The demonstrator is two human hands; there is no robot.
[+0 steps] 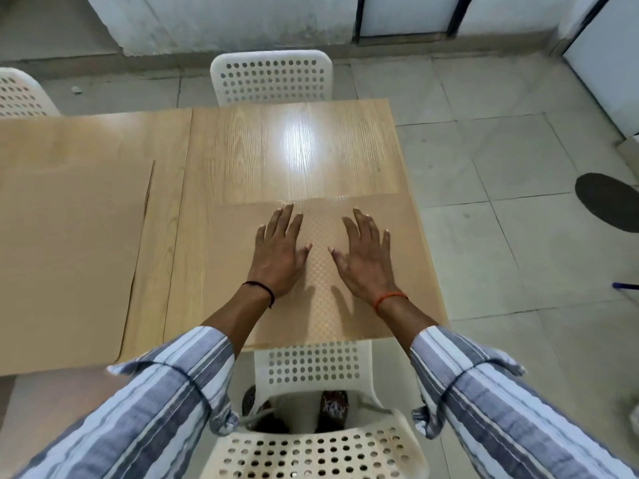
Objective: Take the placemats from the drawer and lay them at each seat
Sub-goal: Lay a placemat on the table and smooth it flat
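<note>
A translucent tan placemat (321, 305) with a fine dotted texture lies flat at the near edge of the wooden table (262, 157), in front of the near seat. My left hand (278, 252) rests flat on the mat's left half, fingers straight and spread. My right hand (366, 255) lies flat on its right half in the same way. A second, plain tan placemat (65, 243) covers the table's left part, reaching the near edge.
A white perforated chair (321, 444) stands right below me at the near edge, another chair (271, 79) faces it across the table, and a third chair (20, 93) shows at the far left. Tiled floor lies to the right, with a dark oval object (608, 202).
</note>
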